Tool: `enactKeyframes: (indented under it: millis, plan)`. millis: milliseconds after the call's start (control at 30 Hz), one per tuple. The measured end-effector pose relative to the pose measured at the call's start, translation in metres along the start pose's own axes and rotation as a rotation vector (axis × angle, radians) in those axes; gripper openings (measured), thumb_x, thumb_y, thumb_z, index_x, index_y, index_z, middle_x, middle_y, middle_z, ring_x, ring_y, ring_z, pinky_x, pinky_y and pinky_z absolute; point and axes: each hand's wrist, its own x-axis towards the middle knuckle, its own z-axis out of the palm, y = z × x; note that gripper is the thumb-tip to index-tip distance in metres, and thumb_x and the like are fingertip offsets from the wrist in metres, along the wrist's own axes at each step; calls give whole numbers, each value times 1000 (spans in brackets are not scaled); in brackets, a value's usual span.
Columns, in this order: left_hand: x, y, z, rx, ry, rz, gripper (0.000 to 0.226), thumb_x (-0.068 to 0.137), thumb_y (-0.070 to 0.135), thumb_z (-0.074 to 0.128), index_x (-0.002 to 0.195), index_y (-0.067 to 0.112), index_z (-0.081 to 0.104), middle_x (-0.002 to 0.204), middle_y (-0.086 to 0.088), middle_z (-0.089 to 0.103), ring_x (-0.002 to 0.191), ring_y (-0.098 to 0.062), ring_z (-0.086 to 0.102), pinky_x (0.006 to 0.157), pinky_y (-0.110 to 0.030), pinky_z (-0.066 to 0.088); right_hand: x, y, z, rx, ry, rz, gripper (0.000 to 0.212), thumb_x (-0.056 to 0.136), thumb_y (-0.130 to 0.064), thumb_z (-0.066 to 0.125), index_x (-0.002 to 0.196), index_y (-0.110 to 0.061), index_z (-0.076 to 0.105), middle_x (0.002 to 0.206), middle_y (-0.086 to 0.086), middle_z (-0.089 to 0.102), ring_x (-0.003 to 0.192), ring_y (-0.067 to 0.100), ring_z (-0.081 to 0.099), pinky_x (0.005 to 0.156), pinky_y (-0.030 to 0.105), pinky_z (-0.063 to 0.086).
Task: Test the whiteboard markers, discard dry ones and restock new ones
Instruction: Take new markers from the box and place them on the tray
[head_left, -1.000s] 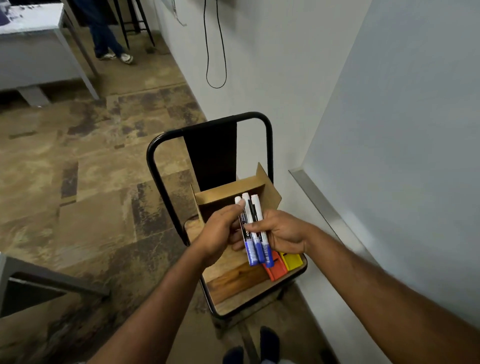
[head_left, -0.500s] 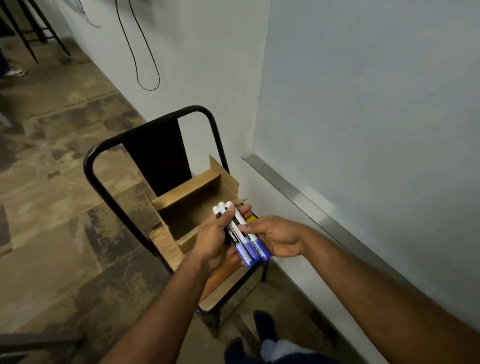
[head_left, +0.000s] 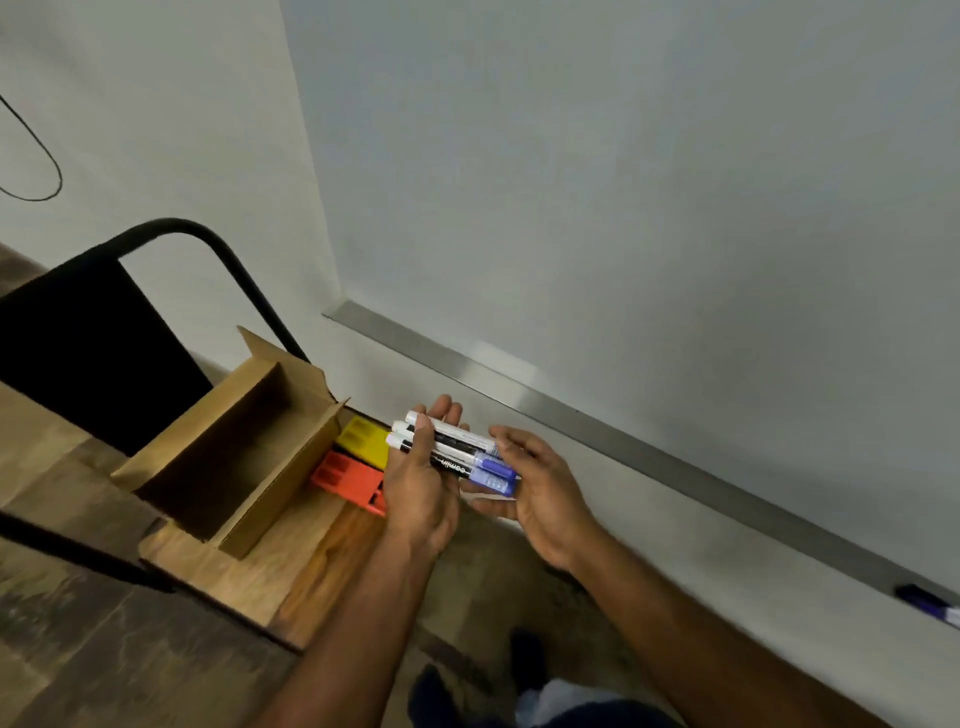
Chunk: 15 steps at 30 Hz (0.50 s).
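Standing at a wall whiteboard (head_left: 623, 208) with a metal tray (head_left: 571, 421), beside a wooden-seated chair (head_left: 322, 561) bearing an open cardboard box (head_left: 280, 488), the person grips three blue-capped markers (head_left: 457, 439) in the left hand (head_left: 421, 493), thumb across. One reads "camlin". The right hand (head_left: 545, 493) lies loose-fingered under the caps.

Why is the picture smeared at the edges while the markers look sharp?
Head view: the markers in the left hand show readable print; the chair frame at lower left is smeared, probably by head motion; the metal ledge carries a glare patch.
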Motion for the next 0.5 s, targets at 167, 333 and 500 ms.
enactKeyframes:
  millis: [167,333,500]
  plan:
    - [-6,-32,13,43,-61,-15,27,104,16,39,129,12,46,125,-6,66,115,-18,64,95,-38,49,-9,-3,-28,-40,108,-85,19,92,-14,64,110,-8,65,107,15,71,87,31,73,66,32,60]
    - [-16,-59,27,85,-120,-62,22,105,16,37,123,18,49,127,-7,65,120,-20,61,105,-41,44,-16,-5,-64,-57,173,-99,18,89,-13,67,107,-10,69,112,15,69,96,32,71,75,39,61]
    - [-33,-94,44,106,-180,-162,29,104,12,38,131,11,48,130,-11,63,121,-21,60,102,-40,47,-33,-12,-109,-46,234,-129,17,90,-8,66,107,-8,69,106,13,70,89,32,73,71,36,62]
